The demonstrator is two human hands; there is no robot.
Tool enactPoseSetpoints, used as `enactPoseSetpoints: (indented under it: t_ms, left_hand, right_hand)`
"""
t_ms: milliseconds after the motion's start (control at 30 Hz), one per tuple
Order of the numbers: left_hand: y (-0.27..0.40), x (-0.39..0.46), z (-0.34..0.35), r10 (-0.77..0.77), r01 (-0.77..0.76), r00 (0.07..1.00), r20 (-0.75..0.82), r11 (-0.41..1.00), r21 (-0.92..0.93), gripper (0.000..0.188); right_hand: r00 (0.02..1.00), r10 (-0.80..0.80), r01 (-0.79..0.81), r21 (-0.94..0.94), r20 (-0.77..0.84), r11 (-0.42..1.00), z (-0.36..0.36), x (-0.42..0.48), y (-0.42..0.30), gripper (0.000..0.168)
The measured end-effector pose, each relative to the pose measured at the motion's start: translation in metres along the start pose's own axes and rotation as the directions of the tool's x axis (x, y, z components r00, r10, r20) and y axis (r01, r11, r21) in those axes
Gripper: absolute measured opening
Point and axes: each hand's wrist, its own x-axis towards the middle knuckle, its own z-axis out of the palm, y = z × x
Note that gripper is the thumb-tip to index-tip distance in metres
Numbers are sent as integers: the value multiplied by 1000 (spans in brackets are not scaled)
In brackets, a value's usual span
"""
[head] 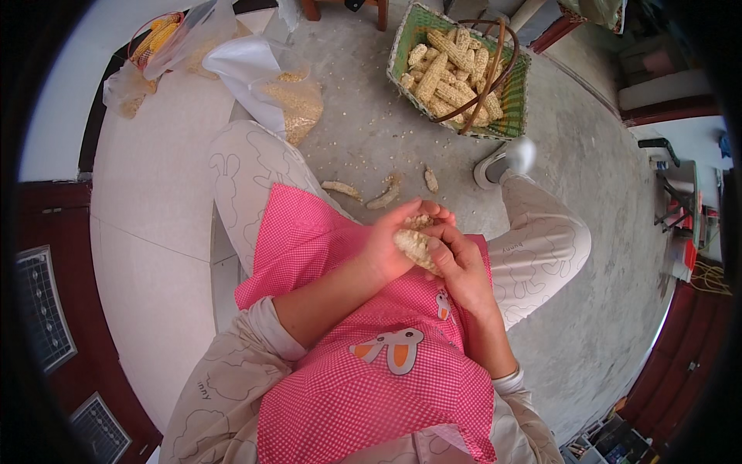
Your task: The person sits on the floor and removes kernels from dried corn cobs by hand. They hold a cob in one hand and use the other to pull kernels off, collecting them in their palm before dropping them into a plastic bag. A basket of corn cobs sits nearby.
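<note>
Over the lap of a pink checked apron (324, 261), my two hands are close together. A pale dried corn cob (414, 246) sits in my right hand (466, 272), with the thumb laid along it. My left hand (388, 240) is cupped just beyond, its fingers curled around a second piece of corn (418, 221). The two pieces appear to touch; their far ends are hidden by my fingers. On the concrete floor past my knees lie a cob (342, 188), a curved cob (384, 194) and a short one (430, 178).
A green woven basket (400, 52) of dried corn cobs (458, 75) stands ahead. Left of it, a plastic bag (240, 64) holds loose kernels (295, 110), with more kernels scattered on the floor. Farther left are yellow cobs (159, 37) in a bag. My shoe (490, 168) is near the basket.
</note>
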Motion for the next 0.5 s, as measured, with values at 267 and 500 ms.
enactPoseSetpoints:
  t_ms: [267,500]
  left_hand:
    - [1,-1,-1,6,-6,1000,-10,1000,1,25]
    - [4,0,-1,-14,13,999,-31,1000,-26,25]
  right_hand:
    - [998,-14,4,171,56,985,-1,2,4,25]
    - [999,-15,0,315,43,949,5,0,1,33]
